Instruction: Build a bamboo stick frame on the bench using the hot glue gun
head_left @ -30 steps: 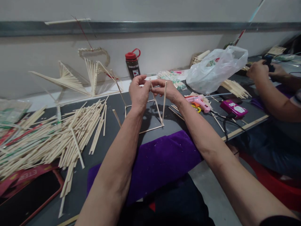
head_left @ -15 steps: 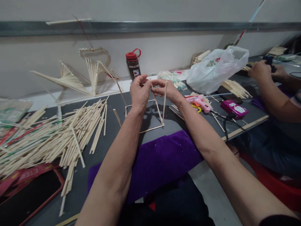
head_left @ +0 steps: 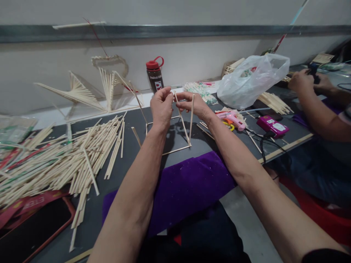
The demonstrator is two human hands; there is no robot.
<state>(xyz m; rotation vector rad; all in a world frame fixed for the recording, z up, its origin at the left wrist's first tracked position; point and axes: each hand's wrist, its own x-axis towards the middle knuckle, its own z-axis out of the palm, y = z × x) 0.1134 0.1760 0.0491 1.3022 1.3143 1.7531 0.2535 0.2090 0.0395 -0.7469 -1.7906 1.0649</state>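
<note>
Right hand [head_left: 196, 104]: thumb and fingers drawn to a narrow pinch about the upper part of an upright stick [head_left: 176, 96], just below its tip. Left hand [head_left: 162, 107]: fingers curled, thumb close to them, tips just beside the same stick; whether anything lay between them could not be told.

Stick frame [head_left: 177, 150]: pale, four-sided base, partly hidden by the left forearm; it stood on the dark table [head_left: 94, 219] beneath both hands, beyond a purple cloth [head_left: 192, 186]. The pinched upright rose at its far right corner; a second stick [head_left: 191, 118] stood at the near right corner, clear of the fingers; two more rose on the left side.

Surroundings: loose sticks [head_left: 90, 153], heaped left of the frame; phone [head_left: 38, 230], near left; bottle [head_left: 155, 78] with red cap, behind the left hand; pink glue gun [head_left: 233, 119], right of the frame, beside a bright purple box [head_left: 272, 126]; white plastic bag [head_left: 252, 82], behind these; at far right, a co-worker's hand [head_left: 301, 81], around a dark object, indistinct
</note>
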